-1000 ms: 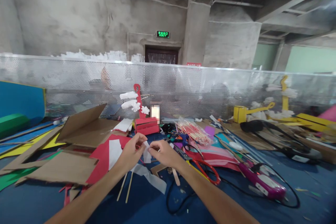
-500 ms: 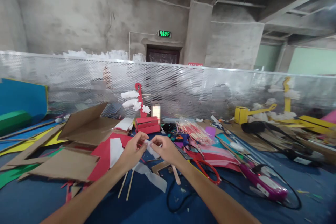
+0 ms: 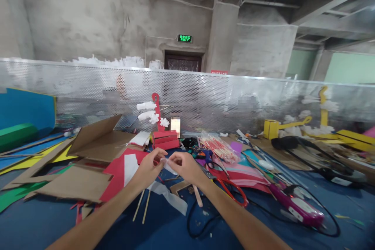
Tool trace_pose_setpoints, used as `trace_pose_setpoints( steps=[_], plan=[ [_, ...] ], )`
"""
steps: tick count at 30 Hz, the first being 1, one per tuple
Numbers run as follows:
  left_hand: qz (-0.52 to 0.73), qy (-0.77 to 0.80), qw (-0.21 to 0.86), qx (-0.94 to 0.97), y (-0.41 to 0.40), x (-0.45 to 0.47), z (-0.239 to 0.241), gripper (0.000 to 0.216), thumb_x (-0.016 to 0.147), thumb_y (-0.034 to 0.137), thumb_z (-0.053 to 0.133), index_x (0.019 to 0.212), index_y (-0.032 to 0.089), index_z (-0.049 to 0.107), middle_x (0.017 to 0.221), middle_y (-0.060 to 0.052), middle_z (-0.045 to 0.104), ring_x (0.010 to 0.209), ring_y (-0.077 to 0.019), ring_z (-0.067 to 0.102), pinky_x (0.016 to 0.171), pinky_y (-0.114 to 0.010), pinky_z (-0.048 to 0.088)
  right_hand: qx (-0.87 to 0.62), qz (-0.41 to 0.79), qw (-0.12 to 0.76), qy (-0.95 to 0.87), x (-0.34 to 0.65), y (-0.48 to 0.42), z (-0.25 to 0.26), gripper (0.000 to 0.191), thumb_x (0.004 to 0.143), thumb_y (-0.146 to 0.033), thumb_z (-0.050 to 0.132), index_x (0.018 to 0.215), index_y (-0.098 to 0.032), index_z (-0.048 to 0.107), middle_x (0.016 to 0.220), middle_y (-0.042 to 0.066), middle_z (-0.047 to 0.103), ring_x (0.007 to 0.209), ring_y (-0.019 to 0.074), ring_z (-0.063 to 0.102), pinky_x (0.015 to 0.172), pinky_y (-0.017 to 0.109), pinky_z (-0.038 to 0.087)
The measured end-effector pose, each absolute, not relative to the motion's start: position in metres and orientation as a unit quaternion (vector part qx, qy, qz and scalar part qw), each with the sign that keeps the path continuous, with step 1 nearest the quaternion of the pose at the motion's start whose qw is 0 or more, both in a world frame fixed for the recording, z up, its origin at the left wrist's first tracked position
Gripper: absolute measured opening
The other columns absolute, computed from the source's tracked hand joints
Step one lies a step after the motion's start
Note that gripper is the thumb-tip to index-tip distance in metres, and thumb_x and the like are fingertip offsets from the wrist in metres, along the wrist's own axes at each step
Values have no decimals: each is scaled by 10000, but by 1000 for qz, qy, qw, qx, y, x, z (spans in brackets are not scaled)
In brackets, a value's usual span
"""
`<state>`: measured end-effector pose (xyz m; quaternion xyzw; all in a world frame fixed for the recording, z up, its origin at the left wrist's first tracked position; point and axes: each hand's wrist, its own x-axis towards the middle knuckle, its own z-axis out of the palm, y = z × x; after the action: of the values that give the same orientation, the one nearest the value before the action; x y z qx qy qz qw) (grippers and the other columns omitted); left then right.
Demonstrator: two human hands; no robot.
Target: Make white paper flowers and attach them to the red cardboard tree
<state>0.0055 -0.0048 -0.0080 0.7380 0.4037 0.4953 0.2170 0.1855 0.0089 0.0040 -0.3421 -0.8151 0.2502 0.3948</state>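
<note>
- the left hand (image 3: 152,164), thumb and forefinger pinched together, grips the near-hidden small white piece of thin, paper-like material (image 3: 170,168); the right hand (image 3: 183,166) pinches the same piece from the other side, fingertips close to the left ones; the piece is in the grip, between the two hands, its lower part showing under the right fingers;
- just below the grip, on the wearer's side, a long white strip of thin, translucent material (image 3: 172,199) lies slantwise on the blue tabletop (image 3: 161,234); two thin pale wooden sticks (image 3: 146,207) lie beside it, near the left forearm;
- just below and right of the grip, a flat pale wooden stick with a rounded end (image 3: 197,196) lies by the right forearm; a bent brown cardboard strip (image 3: 177,188) is next to it;
- left of the grip, a jagged red sheet (image 3: 109,187) carries a white rectangular piece (image 3: 129,167);
- beyond the grip, a red box-like form (image 3: 165,140) stands near an upright red strip with white puffy pieces (image 3: 157,109);
- right of the grip and farther off, a clear bag of red-and-white sticks (image 3: 218,146); nearer the wearer, red-handled scissors (image 3: 241,199) and, well apart, a purple-and-white handheld device (image 3: 303,209);
- farthest beyond the grip, a perforated silver metal panel (image 3: 196,101) and a green lit exit sign (image 3: 184,38).
</note>
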Motion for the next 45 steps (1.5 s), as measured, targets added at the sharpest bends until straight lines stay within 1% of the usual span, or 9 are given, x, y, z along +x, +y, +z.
trace_pose_setpoints(
  steps=[11, 15, 20, 25, 28, 31, 36, 40, 45],
  plan=[
    [452, 394, 205, 773, -5, 6, -10, 168, 817, 154, 455, 947, 184, 557, 856, -29, 622, 790, -168, 588, 713, -260, 445, -358, 175, 378, -836, 191, 12, 5, 149, 818, -294, 577, 824, -175, 666, 772, 32, 692, 683, 151, 623, 634, 222, 431],
    [418, 409, 205, 785, -5, 7, -12, 124, 845, 226, 463, 909, 181, 559, 820, -19, 622, 745, -161, 573, 647, -237, 421, -358, 146, 356, -850, 192, 10, 7, 150, 820, -307, 584, 813, -181, 665, 756, 28, 688, 679, 148, 617, 639, 218, 426],
    [385, 440, 181, 791, -5, 5, -10, 195, 870, 321, 449, 794, 175, 555, 673, 9, 562, 618, -145, 516, 570, -226, 365, -365, 133, 341, -856, 192, 13, 4, 176, 832, -344, 578, 838, -194, 669, 731, 18, 676, 660, 141, 601, 617, 215, 406],
    [397, 425, 230, 781, 0, 3, -11, 199, 847, 324, 469, 756, 163, 542, 657, 12, 531, 612, -140, 491, 559, -222, 347, -363, 135, 343, -856, 193, 11, 7, 163, 819, -342, 604, 909, -207, 623, 769, 2, 654, 697, 141, 592, 637, 217, 394],
    [401, 419, 268, 770, 3, 4, -12, 210, 825, 336, 493, 733, 152, 533, 626, 21, 502, 587, -132, 459, 546, -222, 330, -331, 124, 327, -876, 193, 4, 10, 326, 753, -314, 685, 1038, -233, 549, 891, -9, 632, 788, 151, 583, 684, 222, 391],
    [406, 414, 304, 756, 3, 5, -11, 205, 788, 335, 537, 711, 146, 522, 614, 33, 472, 586, -125, 434, 547, -220, 318, -308, 79, 287, -904, 193, 1, 8, 409, 696, -276, 736, 1041, -237, 519, 982, 0, 576, 844, 163, 560, 719, 234, 387],
    [406, 405, 366, 733, 2, 7, -10, 268, 755, 395, 593, 721, 137, 531, 622, 40, 455, 583, -112, 397, 547, -218, 298, -298, 11, 260, -919, 193, 8, 3, 240, 763, -178, 672, 968, -215, 552, 947, 9, 555, 841, 161, 559, 740, 239, 381],
    [415, 396, 387, 722, 6, 6, -13, 355, 742, 479, 601, 714, 129, 551, 608, 31, 484, 568, -109, 406, 543, -219, 298, -288, 11, 268, -919, 195, 14, 6, 92, 808, -209, 648, 891, -198, 608, 883, 16, 607, 828, 158, 578, 750, 237, 382],
    [417, 397, 407, 709, 4, 6, -9, 389, 742, 515, 597, 713, 128, 563, 613, 13, 531, 558, -111, 442, 542, -222, 322, -299, 17, 286, -910, 196, 17, 8, 83, 836, -260, 629, 877, -197, 664, 838, 24, 665, 803, 154, 602, 742, 232, 385]
  ],
)
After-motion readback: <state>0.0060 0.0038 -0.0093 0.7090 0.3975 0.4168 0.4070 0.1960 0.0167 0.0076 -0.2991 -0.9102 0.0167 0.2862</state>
